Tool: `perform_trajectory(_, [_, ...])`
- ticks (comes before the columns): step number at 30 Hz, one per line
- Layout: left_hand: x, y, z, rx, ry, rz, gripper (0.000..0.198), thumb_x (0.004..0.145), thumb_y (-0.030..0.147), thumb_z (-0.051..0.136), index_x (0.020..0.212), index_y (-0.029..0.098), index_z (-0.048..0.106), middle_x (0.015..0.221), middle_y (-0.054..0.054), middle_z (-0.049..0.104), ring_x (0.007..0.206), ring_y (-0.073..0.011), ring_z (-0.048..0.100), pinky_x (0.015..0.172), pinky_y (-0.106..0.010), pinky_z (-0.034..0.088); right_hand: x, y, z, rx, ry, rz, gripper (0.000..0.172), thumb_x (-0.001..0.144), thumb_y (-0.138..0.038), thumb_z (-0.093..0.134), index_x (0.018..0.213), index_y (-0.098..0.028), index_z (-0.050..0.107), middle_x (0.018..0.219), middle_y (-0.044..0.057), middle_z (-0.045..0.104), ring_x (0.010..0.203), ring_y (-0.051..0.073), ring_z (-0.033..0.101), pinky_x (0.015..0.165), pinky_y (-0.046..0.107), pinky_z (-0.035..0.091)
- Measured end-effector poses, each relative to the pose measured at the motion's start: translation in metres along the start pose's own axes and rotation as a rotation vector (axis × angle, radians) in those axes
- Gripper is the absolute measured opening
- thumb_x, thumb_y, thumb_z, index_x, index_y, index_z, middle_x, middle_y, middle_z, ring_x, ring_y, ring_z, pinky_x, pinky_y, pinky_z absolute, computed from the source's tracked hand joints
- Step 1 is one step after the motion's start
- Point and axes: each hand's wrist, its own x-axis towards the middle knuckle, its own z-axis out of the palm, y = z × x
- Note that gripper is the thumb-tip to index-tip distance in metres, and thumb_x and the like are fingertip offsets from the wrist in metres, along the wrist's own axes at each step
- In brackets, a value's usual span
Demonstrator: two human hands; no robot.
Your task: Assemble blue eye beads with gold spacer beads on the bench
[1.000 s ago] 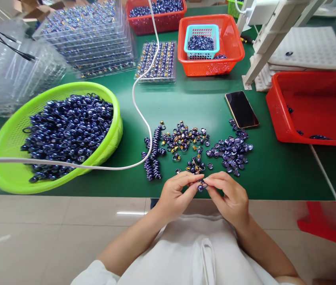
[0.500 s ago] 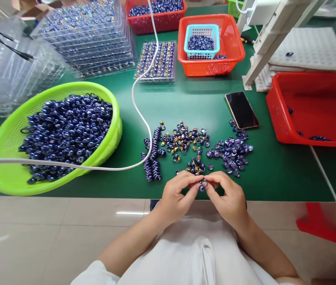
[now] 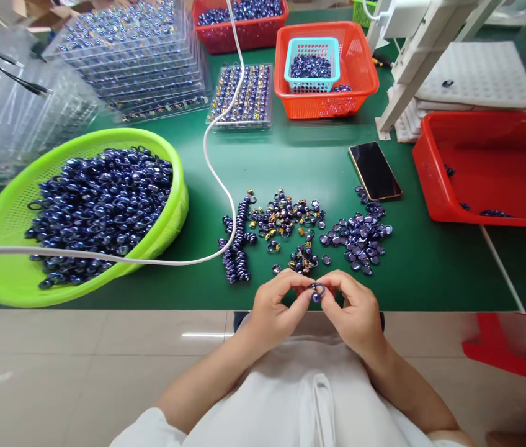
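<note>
My left hand [image 3: 276, 305] and my right hand [image 3: 355, 305] meet at the table's front edge, both with thumb and forefinger closed on one small dark-blue ring [image 3: 316, 292]. A round shiny bead-like part sits at the ring's lower side; the fingertips partly cover it. Just beyond my fingers lies a small pile of dark-blue and gold rings [image 3: 304, 257]. Farther back is a larger pile of the same rings [image 3: 286, 214]. Flat dark-blue oval pieces [image 3: 360, 239] are heaped to the right, and rows of dark rings [image 3: 239, 239] lie lined up to the left.
A green basket [image 3: 177, 186] full of dark rings stands left, with a white cable [image 3: 216, 174] crossing it. A phone [image 3: 374, 171] and a red bin [image 3: 435, 205] are right. Behind are an orange basket [image 3: 360, 93], a filled clear tray [image 3: 239, 121] and stacked trays [image 3: 137, 68].
The ring in my fingers is turned slightly, and its loop shows more plainly. Both hands keep their pinch; the whole view has shifted a little.
</note>
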Motion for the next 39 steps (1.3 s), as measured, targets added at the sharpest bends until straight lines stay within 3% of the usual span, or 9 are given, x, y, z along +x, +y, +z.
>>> perform_trajectory(3, [0.0, 0.0, 0.001, 0.003, 0.007, 0.056, 0.008, 0.085, 0.01, 0.066, 0.091, 0.015, 0.07, 0.078, -0.007, 0.071, 0.071, -0.0155, 0.062, 0.069, -0.028, 0.049, 0.001, 0.0, -0.003, 0.063, -0.062, 0.067, 0.009, 0.09, -0.016, 0.058, 0.089, -0.021, 0.066, 0.08, 0.0, 0.067, 0.067, 0.012, 0.06, 0.06, 0.023, 0.048])
perform_trajectory(8, [-0.002, 0.0, 0.005, -0.007, -0.003, 0.021, 0.008, 0.086, 0.012, 0.066, 0.092, 0.015, 0.071, 0.078, -0.007, 0.07, 0.071, -0.0162, 0.062, 0.067, -0.028, 0.05, 0.003, 0.002, -0.012, 0.103, -0.129, 0.073, 0.011, 0.093, -0.019, 0.057, 0.092, -0.021, 0.068, 0.081, 0.0, 0.068, 0.068, 0.013, 0.062, 0.062, 0.023, 0.049])
perform_trajectory(15, [-0.004, 0.0, 0.011, -0.086, 0.01, -0.075, 0.007, 0.087, 0.016, 0.066, 0.092, 0.015, 0.071, 0.081, -0.007, 0.07, 0.072, -0.0174, 0.066, 0.067, -0.028, 0.052, -0.002, 0.002, -0.016, 0.044, -0.09, 0.036, 0.01, 0.093, -0.018, 0.057, 0.093, -0.021, 0.067, 0.08, 0.0, 0.066, 0.068, 0.012, 0.059, 0.062, 0.023, 0.047])
perform_trajectory(26, [-0.006, -0.005, 0.012, -0.112, 0.021, -0.073, 0.006, 0.087, 0.017, 0.066, 0.09, 0.015, 0.071, 0.078, -0.006, 0.069, 0.07, -0.0162, 0.064, 0.066, -0.027, 0.051, 0.001, 0.0, -0.006, 0.023, -0.035, -0.006, 0.011, 0.09, -0.013, 0.057, 0.086, -0.021, 0.063, 0.076, -0.001, 0.063, 0.065, 0.012, 0.057, 0.059, 0.023, 0.046])
perform_trajectory(31, [-0.007, -0.005, 0.008, -0.104, 0.0, -0.146, 0.008, 0.086, 0.02, 0.067, 0.09, 0.015, 0.072, 0.079, -0.007, 0.07, 0.071, -0.0167, 0.065, 0.066, -0.027, 0.051, 0.005, 0.007, -0.016, 0.01, -0.158, -0.048, 0.012, 0.093, -0.015, 0.057, 0.092, -0.022, 0.066, 0.079, -0.001, 0.065, 0.068, 0.012, 0.059, 0.061, 0.024, 0.048])
perform_trajectory(33, [-0.007, -0.006, 0.005, -0.109, -0.016, -0.18, 0.009, 0.086, 0.021, 0.068, 0.091, 0.015, 0.073, 0.08, -0.007, 0.07, 0.072, -0.0167, 0.065, 0.067, -0.027, 0.052, 0.009, 0.012, -0.022, -0.041, -0.224, -0.08, 0.013, 0.095, -0.016, 0.056, 0.096, -0.023, 0.067, 0.084, 0.001, 0.067, 0.072, 0.013, 0.062, 0.064, 0.025, 0.049])
perform_trajectory(39, [-0.002, -0.01, -0.001, -0.231, 0.043, -0.315, 0.012, 0.086, 0.025, 0.069, 0.093, 0.016, 0.072, 0.088, -0.007, 0.073, 0.076, -0.0158, 0.067, 0.07, -0.025, 0.054, 0.029, 0.026, -0.028, -0.475, -0.113, -0.228, 0.017, 0.096, -0.019, 0.055, 0.11, -0.02, 0.066, 0.097, 0.009, 0.068, 0.094, 0.024, 0.063, 0.085, 0.04, 0.052])
